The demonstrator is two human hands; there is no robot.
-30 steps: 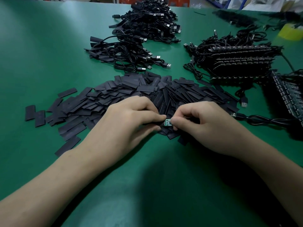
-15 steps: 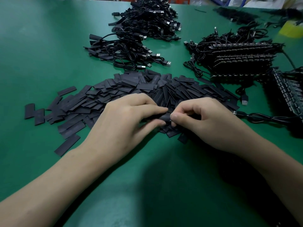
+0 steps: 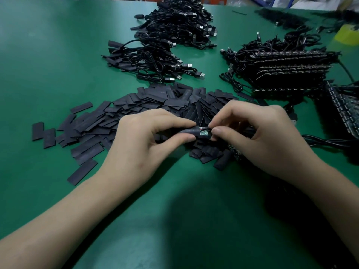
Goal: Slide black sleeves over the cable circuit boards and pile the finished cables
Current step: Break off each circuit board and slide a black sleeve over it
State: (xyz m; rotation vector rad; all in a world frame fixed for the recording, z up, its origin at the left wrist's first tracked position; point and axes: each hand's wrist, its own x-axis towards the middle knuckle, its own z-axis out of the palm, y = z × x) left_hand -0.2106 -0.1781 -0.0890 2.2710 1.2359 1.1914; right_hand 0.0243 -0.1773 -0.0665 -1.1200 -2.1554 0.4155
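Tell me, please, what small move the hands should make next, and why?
Probably the left hand should push the black sleeve a little further toward the right hand, which pinches the green circuit board at its other end. Part of the board shows bare between the two hands, so the sleeve does not yet cover it fully.

Dim overhead light, warped edges

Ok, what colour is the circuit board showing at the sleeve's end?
Green: the circuit board pokes out of the black sleeve. It shows best in the head view.
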